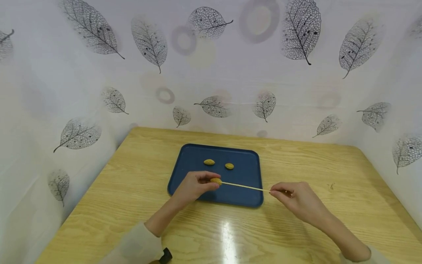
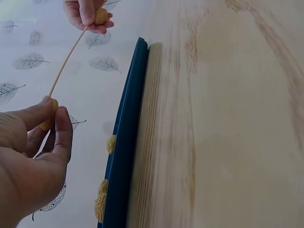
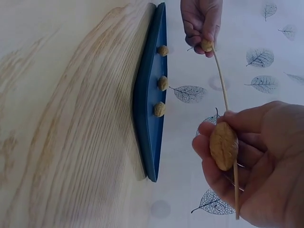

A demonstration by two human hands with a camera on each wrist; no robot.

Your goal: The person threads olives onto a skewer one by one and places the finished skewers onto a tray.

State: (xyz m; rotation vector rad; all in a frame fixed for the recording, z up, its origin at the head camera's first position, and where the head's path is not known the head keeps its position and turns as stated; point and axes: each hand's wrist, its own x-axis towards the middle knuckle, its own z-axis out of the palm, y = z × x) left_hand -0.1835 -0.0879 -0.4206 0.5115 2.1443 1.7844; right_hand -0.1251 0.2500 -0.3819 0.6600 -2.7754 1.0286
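Observation:
Between finger and thumb of my left hand point(image 1: 194, 186) is a wrinkled, yellow-brown oval piece point(image 1: 215, 181), like a dried fruit. One end of a thin wooden skewer point(image 1: 245, 186) meets this piece. The other end runs into my right hand point(image 1: 298, 200), whose thumb and fingers pinch it. In the right wrist view a second oval piece point(image 3: 223, 146) shows in that hand, in line with the skewer, whose tail point(image 3: 237, 199) sticks out below it. Both hands are raised, the left over the near part of a blue tray point(image 1: 191, 154), the right beyond its right side.
On the tray lie more oval pieces, two in the head view, a left one point(image 1: 209, 162) and a right one point(image 1: 229, 166); the right wrist view shows three. The wooden table point(image 1: 313, 165) is backed by a leaf-patterned cloth point(image 1: 230, 73). A dark object point(image 1: 166, 256) is by the left sleeve.

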